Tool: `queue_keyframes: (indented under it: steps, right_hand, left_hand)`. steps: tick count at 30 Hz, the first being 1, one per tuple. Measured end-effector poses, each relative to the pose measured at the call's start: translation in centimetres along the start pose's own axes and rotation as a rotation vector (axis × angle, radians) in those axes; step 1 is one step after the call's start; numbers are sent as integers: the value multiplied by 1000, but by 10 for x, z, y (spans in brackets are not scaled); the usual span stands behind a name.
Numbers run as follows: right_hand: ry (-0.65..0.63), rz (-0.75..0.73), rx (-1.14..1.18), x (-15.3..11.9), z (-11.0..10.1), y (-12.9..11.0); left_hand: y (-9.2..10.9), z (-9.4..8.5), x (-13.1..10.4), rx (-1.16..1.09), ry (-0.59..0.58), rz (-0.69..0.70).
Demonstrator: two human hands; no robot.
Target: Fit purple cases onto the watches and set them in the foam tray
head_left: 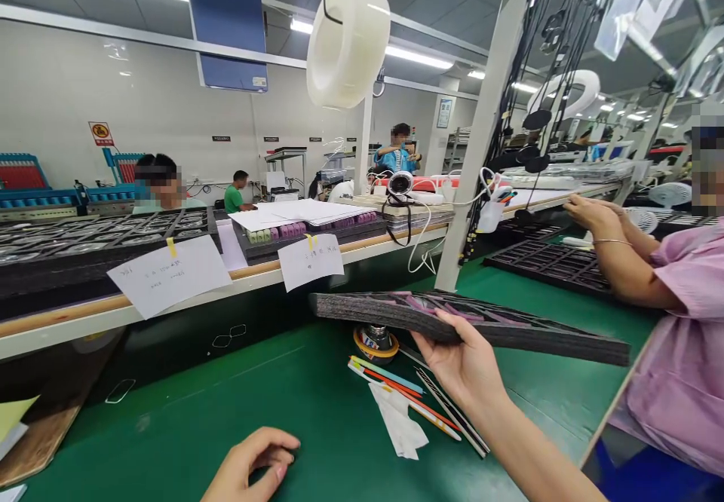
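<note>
A black foam tray [475,325] with slots and some purple pieces inside is held up above the green tabletop, tilted so that its thick front edge shows. My right hand [461,359] grips that front edge near its middle, thumb on top and fingers underneath. Lower left of it, my left hand [254,464] hovers over or rests on the green surface, fingers loosely curled and apart, with nothing seen in it. Below the tray lie several pens [407,396], a crumpled white tissue [399,419] and a round orange-rimmed container [375,342].
A raised shelf [249,270] carries black trays, papers and a small camera [400,182]. A tape roll [348,42] hangs above. At right, a person in pink [679,336] works over another black tray [554,264]. A white post [472,140] stands behind my right hand.
</note>
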State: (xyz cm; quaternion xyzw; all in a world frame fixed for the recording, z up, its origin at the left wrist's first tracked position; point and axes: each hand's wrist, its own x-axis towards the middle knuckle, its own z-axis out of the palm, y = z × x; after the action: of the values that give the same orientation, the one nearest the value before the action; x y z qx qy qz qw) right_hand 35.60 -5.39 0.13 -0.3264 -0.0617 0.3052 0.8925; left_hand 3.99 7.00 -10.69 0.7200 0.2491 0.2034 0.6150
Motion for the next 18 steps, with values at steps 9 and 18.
queue_keyframes:
  steps: [9, 18]
  right_hand:
    - [-237, 225, -149, -27, 25, 49]
    - [-611, 537, -414, -107, 38, 112]
  left_hand:
    - [18, -27, 4, -512, 375, -216]
    - [41, -89, -28, -657, 721, -354]
